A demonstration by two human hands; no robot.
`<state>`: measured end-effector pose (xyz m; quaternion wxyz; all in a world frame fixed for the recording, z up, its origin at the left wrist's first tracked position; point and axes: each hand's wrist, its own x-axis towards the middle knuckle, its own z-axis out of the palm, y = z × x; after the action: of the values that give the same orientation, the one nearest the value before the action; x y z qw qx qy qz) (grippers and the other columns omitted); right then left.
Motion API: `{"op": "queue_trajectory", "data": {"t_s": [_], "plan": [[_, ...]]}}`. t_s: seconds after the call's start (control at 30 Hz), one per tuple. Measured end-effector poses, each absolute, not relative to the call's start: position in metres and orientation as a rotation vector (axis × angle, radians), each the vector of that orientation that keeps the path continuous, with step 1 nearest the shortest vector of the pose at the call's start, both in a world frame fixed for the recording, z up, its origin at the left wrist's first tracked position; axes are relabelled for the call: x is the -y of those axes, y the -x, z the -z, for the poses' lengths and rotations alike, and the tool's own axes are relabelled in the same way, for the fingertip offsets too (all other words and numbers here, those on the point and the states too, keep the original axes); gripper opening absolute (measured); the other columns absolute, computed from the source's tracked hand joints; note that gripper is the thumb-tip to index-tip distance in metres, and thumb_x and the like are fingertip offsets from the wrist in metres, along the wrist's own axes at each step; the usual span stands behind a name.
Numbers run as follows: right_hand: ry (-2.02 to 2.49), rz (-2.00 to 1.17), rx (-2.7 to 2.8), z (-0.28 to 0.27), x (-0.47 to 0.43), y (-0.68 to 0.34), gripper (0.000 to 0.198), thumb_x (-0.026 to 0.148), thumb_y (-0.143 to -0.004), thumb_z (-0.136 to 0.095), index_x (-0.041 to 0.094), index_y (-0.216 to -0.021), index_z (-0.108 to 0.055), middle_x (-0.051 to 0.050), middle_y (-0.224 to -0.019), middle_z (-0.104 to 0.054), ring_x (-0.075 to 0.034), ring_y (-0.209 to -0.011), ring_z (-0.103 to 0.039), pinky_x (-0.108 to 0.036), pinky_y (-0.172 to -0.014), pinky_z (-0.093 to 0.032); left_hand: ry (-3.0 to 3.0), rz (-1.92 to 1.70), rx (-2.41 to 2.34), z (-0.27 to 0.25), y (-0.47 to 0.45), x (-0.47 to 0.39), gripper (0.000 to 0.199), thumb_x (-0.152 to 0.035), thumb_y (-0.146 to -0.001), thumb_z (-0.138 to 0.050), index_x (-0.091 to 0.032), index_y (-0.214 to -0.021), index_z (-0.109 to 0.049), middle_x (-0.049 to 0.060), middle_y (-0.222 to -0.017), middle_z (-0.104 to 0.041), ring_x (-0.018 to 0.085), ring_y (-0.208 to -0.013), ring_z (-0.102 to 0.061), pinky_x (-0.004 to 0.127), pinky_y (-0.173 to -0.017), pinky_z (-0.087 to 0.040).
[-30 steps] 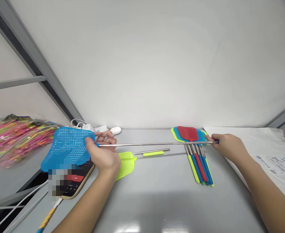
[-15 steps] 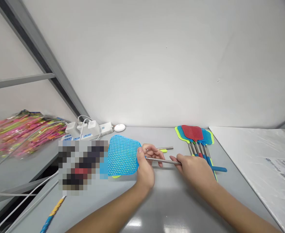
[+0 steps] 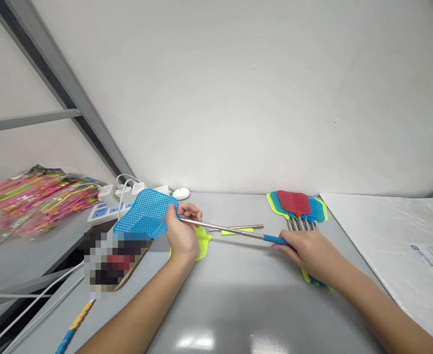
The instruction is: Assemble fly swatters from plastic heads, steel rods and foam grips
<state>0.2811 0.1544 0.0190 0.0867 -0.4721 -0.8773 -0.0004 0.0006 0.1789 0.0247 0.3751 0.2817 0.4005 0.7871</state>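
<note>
A blue fly swatter (image 3: 148,209) with a thin metal rod spans both my hands above the table. My left hand (image 3: 182,237) is closed at its neck, thumb on the base of the mesh head. My right hand (image 3: 307,250) grips the blue handle at the rod's other end. Under the rod lie a lime-green handle (image 3: 237,231) and a loose metal rod (image 3: 257,226). A lime-green swatter head (image 3: 203,243) rests on the table, partly hidden behind my left hand. Beyond my right hand is a stack of swatters (image 3: 293,202) in red, blue and lime; that hand covers part of their handles.
Bagged pink and yellow items (image 3: 39,201) lie at left. A power strip (image 3: 104,212) with plugs and cables is near a white oval device (image 3: 181,193). A blurred-out phone-like object (image 3: 130,273) lies at front left, with a white wrapped panel (image 3: 386,236) at right.
My left hand has moved left with the swatter head, which is now tilted. My right hand has shifted from the rod onto the blue handle. More of the rod shows between my hands.
</note>
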Motion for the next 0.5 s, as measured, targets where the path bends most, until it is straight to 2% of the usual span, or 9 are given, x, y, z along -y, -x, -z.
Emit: {"op": "queue_trajectory", "data": {"t_s": [0.17,0.27,0.37,0.5], "plan": [[1.469,-0.075,2.593,-0.017,-0.137,-0.259,0.036,0.045,-0.099,-0.031,0.023,-0.072,-0.043,-0.001,-0.056,-0.056,-0.017,-0.048,-0.048,-0.027,-0.049,-0.017,-0.685,-1.996,-1.003,-0.025,-0.006,-0.177,0.048,-0.040,-0.092,-0.029,-0.019,-0.055,-0.052,0.000,-0.046,-0.048,0.012,-0.043,-0.044,0.024,-0.049,-0.037],[1.517,-0.289,2.536,-0.018,-0.117,-0.236,0.038,0.047,-0.098,-0.030,0.023,-0.072,-0.041,-0.003,-0.059,-0.057,-0.017,-0.050,-0.047,-0.028,-0.050,-0.017,-0.774,-1.850,-1.009,-0.020,-0.030,-0.160,0.052,-0.043,-0.093,-0.029,-0.019,-0.056,-0.055,0.002,-0.046,-0.051,0.014,-0.045,-0.047,0.025,-0.050,-0.037],[1.557,-0.723,2.376,-0.025,-0.097,-0.218,0.039,0.050,-0.098,-0.030,0.023,-0.070,-0.040,-0.002,-0.061,-0.055,-0.015,-0.052,-0.042,-0.028,-0.050,-0.020,-0.894,-1.629,-0.893,-0.015,-0.056,-0.141,0.056,-0.048,-0.095,-0.025,-0.019,-0.063,-0.060,0.003,-0.048,-0.055,0.017,-0.048,-0.051,0.029,-0.055,-0.041],[1.347,-1.470,1.977,-0.037,-0.088,-0.214,0.042,0.051,-0.096,-0.039,0.020,-0.066,-0.044,0.003,-0.060,-0.046,-0.011,-0.055,-0.039,-0.024,-0.051,-0.025,-0.927,-1.595,-0.838,-0.016,-0.064,-0.131,0.053,-0.045,-0.095,-0.027,-0.019,-0.065,-0.062,0.003,-0.050,-0.057,0.016,-0.050,-0.051,0.030,-0.057,-0.041]]}}
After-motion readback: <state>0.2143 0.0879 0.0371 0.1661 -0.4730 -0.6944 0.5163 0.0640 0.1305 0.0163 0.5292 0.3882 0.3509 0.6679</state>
